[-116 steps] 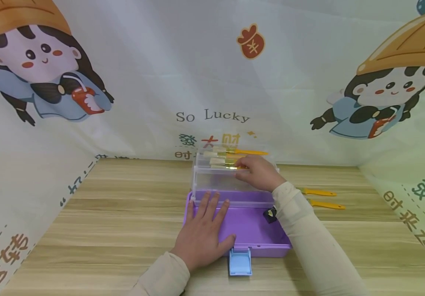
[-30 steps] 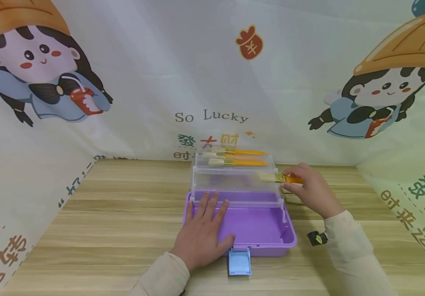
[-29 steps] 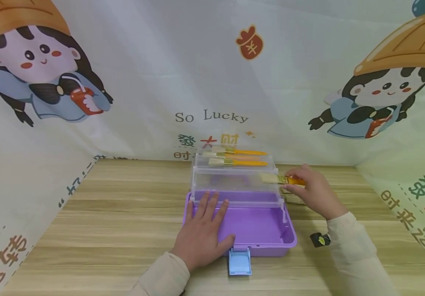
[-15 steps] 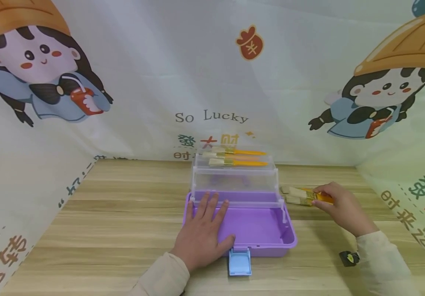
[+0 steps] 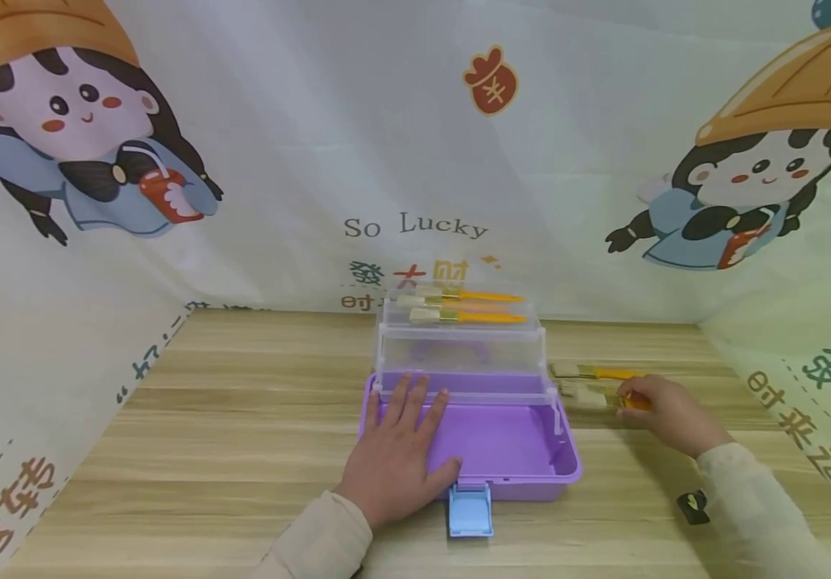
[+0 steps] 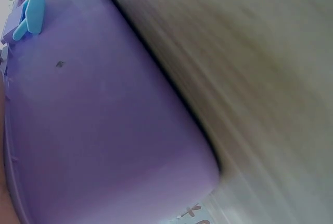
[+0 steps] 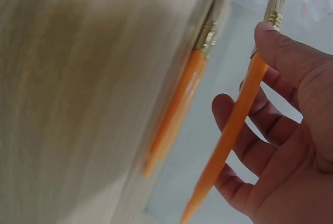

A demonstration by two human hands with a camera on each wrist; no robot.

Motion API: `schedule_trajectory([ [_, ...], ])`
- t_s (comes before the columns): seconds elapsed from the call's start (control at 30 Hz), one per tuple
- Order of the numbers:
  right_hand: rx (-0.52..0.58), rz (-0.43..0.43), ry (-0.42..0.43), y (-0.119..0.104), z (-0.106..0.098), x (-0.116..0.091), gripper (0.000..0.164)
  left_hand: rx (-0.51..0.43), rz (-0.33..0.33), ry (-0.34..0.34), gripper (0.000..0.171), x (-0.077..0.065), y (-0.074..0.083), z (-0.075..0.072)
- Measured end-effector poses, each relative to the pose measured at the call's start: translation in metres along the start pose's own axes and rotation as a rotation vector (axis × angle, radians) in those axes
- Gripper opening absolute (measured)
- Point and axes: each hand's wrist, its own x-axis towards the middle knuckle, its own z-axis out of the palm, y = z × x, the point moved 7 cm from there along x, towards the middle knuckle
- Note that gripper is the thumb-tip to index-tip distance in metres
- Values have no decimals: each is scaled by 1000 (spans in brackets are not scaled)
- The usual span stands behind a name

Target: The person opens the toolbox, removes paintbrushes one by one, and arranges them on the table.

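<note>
The work in hand is judged to be partway through, since the brushes are divided between container and desk; whether they are being unpacked or stowed cannot be told from this moment. In the upper clear plastic tray, which is raised above the back of the rectangular purple plastic box, three flat brushes with pale bristles, metal collars and yellow-orange to pinkish handles are carried side by side. Another flat orange-handled brush is seen lying on the desk just to the right of the box; whether a further one is hidden close to it cannot be told. A held brush with an orange handle and pale bristles is gripped by the right hand, also right of the box, with its bristles toward the box and the thumb set across the metal collar; its release is not yet done. No brush can be made out in the lower clear plastic tier or in the visible part of the box's base, though its left side is covered by the left hand, whose fingers are spread straight and grip nothing. At the box's front, the pale blue plastic latch is left unfastened.
</note>
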Motion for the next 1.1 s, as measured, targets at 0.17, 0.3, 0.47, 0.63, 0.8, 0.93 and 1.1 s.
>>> schedule_trajectory([
  [0.17,-1,-3,-52,5,9,4,20,6,-4,-8,80,0,0,0],
  [0.3,-7,-22,-81,6,15,7,20,17,1,-6,81,0,0,-1],
  [0.47,-18,-62,-110,8,21,10,18,20,3,-3,81,0,0,0],
  [0.63,-45,-78,-126,8,25,12,16,18,4,8,80,0,0,0],
  [0.8,-56,-67,-134,5,26,12,15,19,7,15,81,0,0,0],
  [0.93,-59,-46,-136,4,26,11,15,23,6,8,81,0,0,0],
  [1.1,-42,-19,-149,7,27,11,14,25,7,6,81,0,0,0],
])
